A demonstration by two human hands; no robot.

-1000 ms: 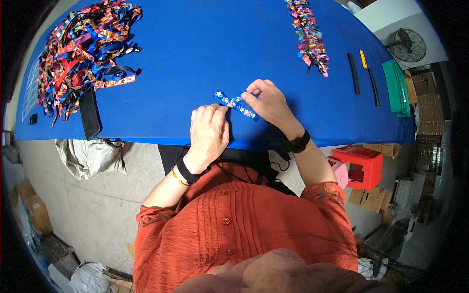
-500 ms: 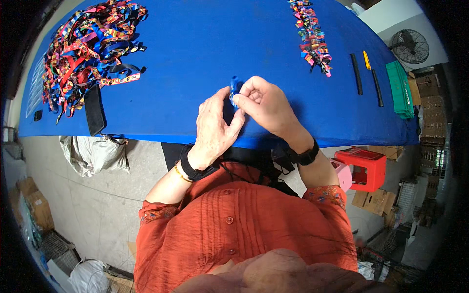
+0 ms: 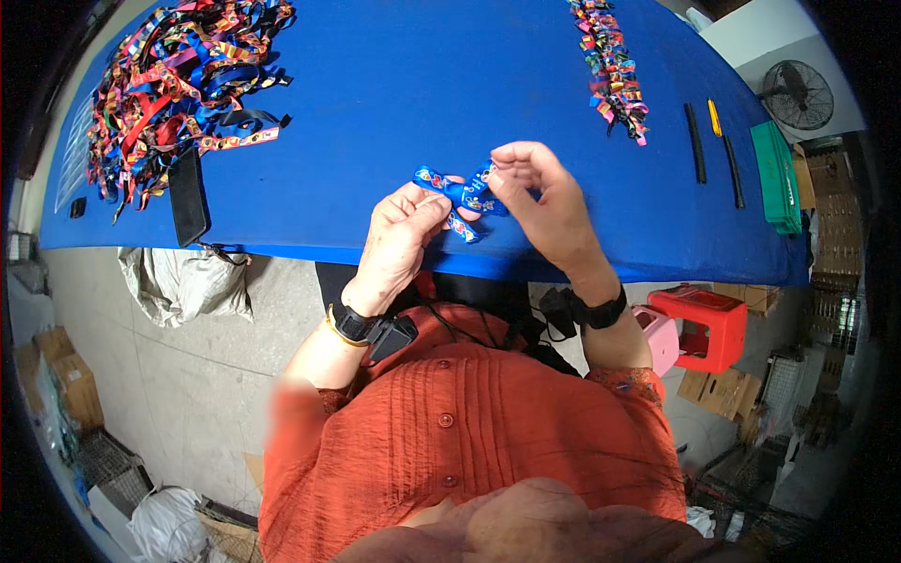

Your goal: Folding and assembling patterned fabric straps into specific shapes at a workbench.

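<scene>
A blue ribbon [image 3: 459, 193] with a small colourful print is spread between my hands over the near part of the table. It crosses over itself, with a short end hanging down. My left hand [image 3: 389, 249] pinches the ribbon where it crosses, between thumb and fingers. My right hand [image 3: 549, 211] has its thumb and index finger closed on the ribbon's upper right part, while the other fingers curl above. Far left lies a tangled pile of printed ribbons [image 3: 202, 80]. A narrow row of small bunched ribbon pieces [image 3: 615, 75] runs along the far right.
On the blue-covered table [image 3: 394, 84] are a flat black case [image 3: 190, 197], black rods [image 3: 695, 143], a yellow-handled tool [image 3: 714, 118] and a green box [image 3: 775, 178]. Beyond stands a fan [image 3: 797, 95]. Red stool [image 3: 699, 328] and pale sack [image 3: 188, 286] stand below the table edge.
The blue ribbon was bunched up between my fingertips and now shows spread out, crossed. My right hand has moved right, away from my left, and its fingers have loosened.
</scene>
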